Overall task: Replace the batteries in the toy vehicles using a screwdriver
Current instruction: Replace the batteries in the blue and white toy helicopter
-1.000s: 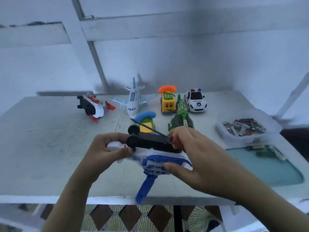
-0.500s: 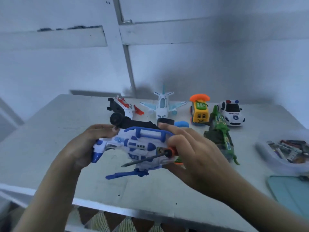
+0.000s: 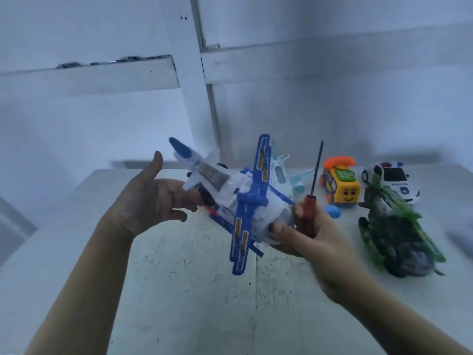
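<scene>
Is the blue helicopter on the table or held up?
Held up: the right hand grips the helicopter and screwdriver above the table.

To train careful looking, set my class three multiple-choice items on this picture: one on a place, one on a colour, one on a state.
1. Where is the green toy? A on the table, right of the right hand; B in the left hand; C on the wall ledge.
2. What colour is the screwdriver handle? A yellow; B red; C green.
3. How is the blue and white helicopter? A flat on the table; B under the yellow bus; C held off the table by the right hand.
Key: 1 A, it lies beside that wrist; 2 B, the grip is red; 3 C, bare table shows beneath it.
</scene>
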